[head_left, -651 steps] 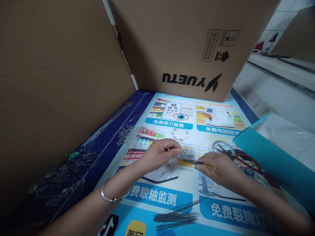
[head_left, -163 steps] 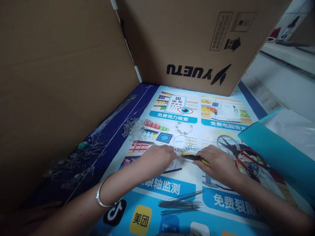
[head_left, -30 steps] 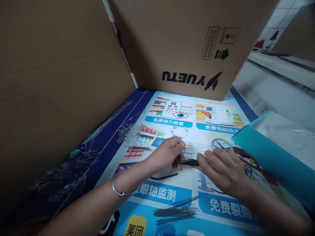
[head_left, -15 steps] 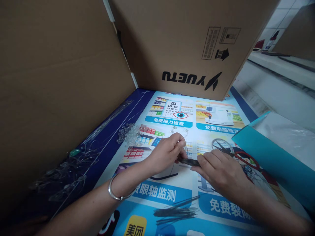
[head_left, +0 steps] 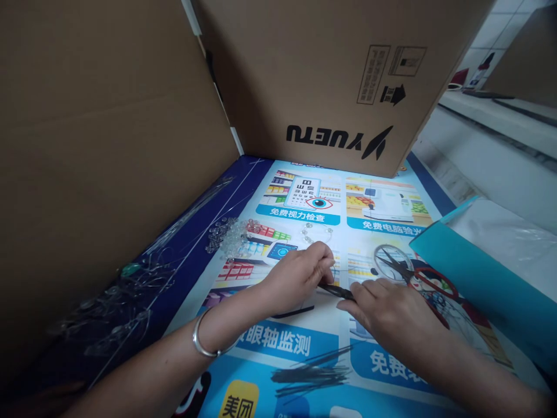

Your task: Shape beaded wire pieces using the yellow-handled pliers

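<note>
My left hand [head_left: 304, 268], with a silver bangle [head_left: 201, 337] on its wrist, is closed in a pinch. A thin wire [head_left: 342, 270] runs out from its fingertips; what else they hold is hidden. My right hand [head_left: 387, 302] is wrapped round dark pliers [head_left: 337, 291], whose handles are mostly covered. The plier tip reaches to just under my left fingers, and I cannot see what lies in the jaws. Right beyond my left hand lies a curved strand with clear beads [head_left: 308, 237]; its near end goes out of sight behind the hand.
Loose clear beads [head_left: 232, 239] lie in a heap to the left, with beaded wire pieces [head_left: 117, 307] farther left. Dark wire lengths [head_left: 308, 371] are in front. Red-handled scissors [head_left: 413, 276] lie right, beside a teal box [head_left: 483, 278]. Cardboard walls [head_left: 304, 75] rise behind.
My left hand has shifted slightly right and down. The pliers now slant more steeply, with more of them showing between my hands. More of the beaded strand is visible.
</note>
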`<control>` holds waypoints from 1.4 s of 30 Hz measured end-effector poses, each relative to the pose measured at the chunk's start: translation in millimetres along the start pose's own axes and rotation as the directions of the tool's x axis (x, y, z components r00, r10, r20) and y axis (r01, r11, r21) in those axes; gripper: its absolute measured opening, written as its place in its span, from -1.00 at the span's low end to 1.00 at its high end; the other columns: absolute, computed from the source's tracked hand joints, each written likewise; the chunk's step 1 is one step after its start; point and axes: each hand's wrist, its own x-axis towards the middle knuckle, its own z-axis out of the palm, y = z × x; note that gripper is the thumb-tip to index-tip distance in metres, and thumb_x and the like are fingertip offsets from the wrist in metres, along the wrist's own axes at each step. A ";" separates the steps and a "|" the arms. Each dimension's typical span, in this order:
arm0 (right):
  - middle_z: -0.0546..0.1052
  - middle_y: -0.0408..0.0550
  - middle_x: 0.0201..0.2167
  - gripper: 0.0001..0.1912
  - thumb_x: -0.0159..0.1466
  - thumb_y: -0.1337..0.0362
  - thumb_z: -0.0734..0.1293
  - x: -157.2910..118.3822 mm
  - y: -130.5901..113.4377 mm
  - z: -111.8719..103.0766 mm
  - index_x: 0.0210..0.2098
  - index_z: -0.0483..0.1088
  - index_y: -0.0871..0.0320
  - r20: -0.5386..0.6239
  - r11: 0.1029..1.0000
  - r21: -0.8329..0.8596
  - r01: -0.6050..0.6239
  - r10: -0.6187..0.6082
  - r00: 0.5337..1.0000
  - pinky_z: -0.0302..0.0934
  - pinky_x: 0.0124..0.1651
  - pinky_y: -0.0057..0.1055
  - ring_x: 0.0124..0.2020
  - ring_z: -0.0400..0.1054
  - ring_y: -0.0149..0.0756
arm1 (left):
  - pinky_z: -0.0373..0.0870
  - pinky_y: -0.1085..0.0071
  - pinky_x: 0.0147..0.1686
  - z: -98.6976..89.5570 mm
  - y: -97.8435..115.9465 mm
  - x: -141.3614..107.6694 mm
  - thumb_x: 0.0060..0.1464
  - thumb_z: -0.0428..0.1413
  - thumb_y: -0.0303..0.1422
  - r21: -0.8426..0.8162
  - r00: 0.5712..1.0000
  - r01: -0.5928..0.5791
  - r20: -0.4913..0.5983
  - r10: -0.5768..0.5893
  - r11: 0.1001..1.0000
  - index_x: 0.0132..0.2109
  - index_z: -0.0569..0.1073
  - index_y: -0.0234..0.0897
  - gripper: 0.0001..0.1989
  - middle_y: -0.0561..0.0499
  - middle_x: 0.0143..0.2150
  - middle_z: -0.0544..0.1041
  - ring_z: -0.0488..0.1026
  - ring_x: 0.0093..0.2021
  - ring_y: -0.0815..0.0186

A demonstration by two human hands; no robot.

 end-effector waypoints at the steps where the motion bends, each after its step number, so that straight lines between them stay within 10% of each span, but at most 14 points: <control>1: 0.36 -0.06 -0.60 -0.65 0.31 0.12 0.09 -0.6 0.0 0.9 -0.48 0.29 0.17 0.003 1.000 0.004 0.000 0.000 1.000 -0.22 -0.52 -0.34 -0.53 0.24 -0.28 | 0.24 0.47 -0.43 0.1 -0.4 -0.4 0.20 -0.19 -0.32 0.023 1.000 -0.010 0.007 0.010 1.000 -0.28 0.23 -0.22 -0.84 0.03 -0.41 0.52 0.42 -0.41 0.34; 12: 0.42 -0.05 -0.51 -0.63 0.28 0.05 0.10 2.5 2.0 6.3 -0.41 0.36 0.16 0.018 0.988 0.115 -0.104 0.102 0.995 -0.08 -0.44 -0.37 -0.43 0.28 -0.26 | 0.23 0.44 -0.39 -11.9 -3.5 2.6 0.19 -0.19 -0.33 0.109 1.000 0.014 -0.024 -0.011 0.994 -0.27 0.25 -0.22 -0.84 0.05 -0.42 0.52 0.42 -0.41 0.33; 19: 0.45 -0.01 -0.43 -0.63 0.28 0.05 0.11 4.7 8.7 23.1 -0.32 0.40 0.18 0.017 0.987 0.122 -0.106 0.105 0.994 0.03 -0.33 -0.38 -0.31 0.30 -0.23 | 0.23 0.43 -0.39 -36.7 -43.4 5.8 0.12 -0.14 -0.31 0.274 0.991 0.137 -0.035 -0.132 0.952 -0.36 0.36 -0.27 -0.77 0.00 -0.40 0.46 0.37 -0.39 0.32; 34: 0.46 0.01 -0.42 -0.64 0.28 0.06 0.11 4.3 11.3 30.9 -0.34 0.40 0.17 0.101 0.986 0.124 -0.108 0.096 0.990 0.02 -0.33 -0.38 -0.28 0.30 -0.22 | 0.21 0.40 -0.35 -20.2 -35.9 -21.9 0.10 -0.09 -0.33 0.598 0.994 0.053 0.042 -0.097 0.800 -0.36 0.44 -0.30 -0.76 -0.06 -0.31 0.43 0.36 -0.31 0.28; 42: 0.45 0.00 -0.43 -0.65 0.26 0.06 0.13 3.7 10.5 26.9 -0.35 0.39 0.17 0.128 0.987 0.128 -0.099 0.083 0.988 0.01 -0.33 -0.36 -0.29 0.29 -0.22 | 0.19 0.35 -0.48 11.8 -32.6 -35.5 0.06 -0.09 -0.51 0.823 0.995 0.007 0.052 -0.086 0.568 -0.31 0.39 -0.36 -0.83 -0.16 -0.35 0.43 0.38 -0.37 0.17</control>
